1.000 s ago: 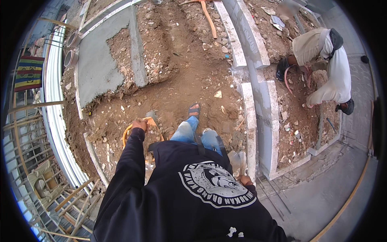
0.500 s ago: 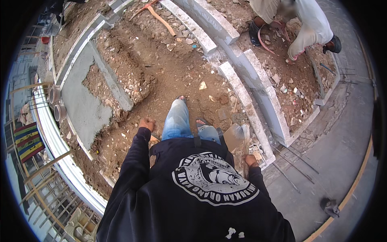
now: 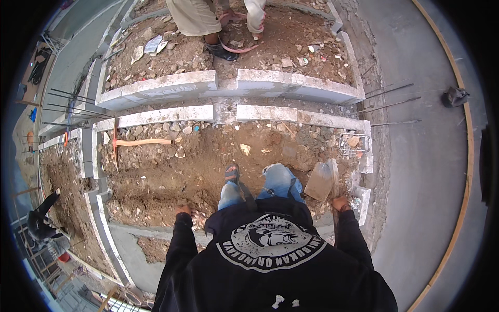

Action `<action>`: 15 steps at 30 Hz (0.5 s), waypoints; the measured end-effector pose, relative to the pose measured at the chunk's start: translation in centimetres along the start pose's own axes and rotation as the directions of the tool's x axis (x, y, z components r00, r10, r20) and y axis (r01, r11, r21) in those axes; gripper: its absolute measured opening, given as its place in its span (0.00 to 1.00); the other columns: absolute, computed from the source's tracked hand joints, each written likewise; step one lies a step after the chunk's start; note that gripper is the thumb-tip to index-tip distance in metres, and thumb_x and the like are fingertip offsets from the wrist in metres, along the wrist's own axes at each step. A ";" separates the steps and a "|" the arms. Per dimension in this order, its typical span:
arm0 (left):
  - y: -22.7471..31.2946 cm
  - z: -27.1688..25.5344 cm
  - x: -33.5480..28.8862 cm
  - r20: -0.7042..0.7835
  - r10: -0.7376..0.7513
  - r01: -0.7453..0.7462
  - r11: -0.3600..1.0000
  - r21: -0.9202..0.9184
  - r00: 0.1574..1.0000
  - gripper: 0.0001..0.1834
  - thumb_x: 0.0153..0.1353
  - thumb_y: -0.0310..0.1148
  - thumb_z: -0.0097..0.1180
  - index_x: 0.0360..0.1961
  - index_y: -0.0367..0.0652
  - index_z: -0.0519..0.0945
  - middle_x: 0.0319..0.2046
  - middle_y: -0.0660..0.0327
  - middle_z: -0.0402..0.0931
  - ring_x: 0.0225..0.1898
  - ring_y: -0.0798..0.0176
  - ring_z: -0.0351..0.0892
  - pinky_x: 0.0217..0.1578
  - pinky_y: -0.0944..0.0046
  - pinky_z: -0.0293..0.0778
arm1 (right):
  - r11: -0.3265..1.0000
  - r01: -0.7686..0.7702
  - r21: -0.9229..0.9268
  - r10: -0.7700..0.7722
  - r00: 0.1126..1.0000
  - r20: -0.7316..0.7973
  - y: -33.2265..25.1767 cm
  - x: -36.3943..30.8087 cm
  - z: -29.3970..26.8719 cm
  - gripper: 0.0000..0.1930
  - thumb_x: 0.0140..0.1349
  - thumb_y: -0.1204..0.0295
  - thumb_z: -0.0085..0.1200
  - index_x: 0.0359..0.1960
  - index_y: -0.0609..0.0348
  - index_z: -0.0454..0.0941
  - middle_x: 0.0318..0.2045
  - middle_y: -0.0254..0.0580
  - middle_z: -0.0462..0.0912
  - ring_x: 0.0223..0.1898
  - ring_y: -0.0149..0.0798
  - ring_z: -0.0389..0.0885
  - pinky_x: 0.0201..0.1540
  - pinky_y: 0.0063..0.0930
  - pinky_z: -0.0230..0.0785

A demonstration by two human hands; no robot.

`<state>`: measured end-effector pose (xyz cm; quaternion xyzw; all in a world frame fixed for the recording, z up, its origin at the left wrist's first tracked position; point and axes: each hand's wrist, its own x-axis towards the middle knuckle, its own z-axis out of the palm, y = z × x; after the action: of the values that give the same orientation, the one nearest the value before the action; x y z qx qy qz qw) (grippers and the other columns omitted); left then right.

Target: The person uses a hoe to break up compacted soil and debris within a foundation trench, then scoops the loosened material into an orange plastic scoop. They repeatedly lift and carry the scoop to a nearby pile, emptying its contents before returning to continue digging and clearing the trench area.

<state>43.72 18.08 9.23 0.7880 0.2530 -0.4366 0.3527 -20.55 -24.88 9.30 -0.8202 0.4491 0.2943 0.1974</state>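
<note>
I stand on loose brown dirt, one sandalled foot (image 3: 232, 173) forward. My right hand (image 3: 340, 203) hangs by my hip, closed on the dark handle of a digging tool whose flat, dusty blade (image 3: 321, 180) points ahead over the rubble. My left hand (image 3: 183, 210) is a closed fist low at my left side, above the dirt; I can see nothing in it, and my sleeve and body hide whatever is beneath it.
Two rows of pale concrete kerb blocks (image 3: 171, 83) (image 3: 176, 114) run across ahead. A pickaxe with an orange handle (image 3: 140, 141) lies left. Another person (image 3: 197, 15) works beyond, beside a pink hose (image 3: 236, 50). Steel rods (image 3: 390, 107), a wire cage (image 3: 353, 143) and grey paving (image 3: 426, 171) are right.
I have turned, so the kerb rows now lie across in front and the other person is at the top. The orange basket in my left hand is no longer visible.
</note>
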 end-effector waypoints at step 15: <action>19.9 6.3 6.0 0.414 0.207 -0.257 0.964 0.068 0.886 0.06 0.59 0.26 0.54 0.32 0.35 0.69 0.18 0.55 0.74 0.14 0.59 0.75 0.10 0.63 0.60 | 0.124 -0.540 0.833 0.538 0.741 0.401 -25.6 -22.0 7.9 0.10 0.54 0.69 0.56 0.26 0.65 0.83 0.21 0.49 0.83 0.24 0.43 0.84 0.29 0.35 0.75</action>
<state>57.45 1.34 8.35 0.7253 0.0519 -0.5590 0.3984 -10.49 6.69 19.38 -0.3434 0.7950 0.0426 0.4983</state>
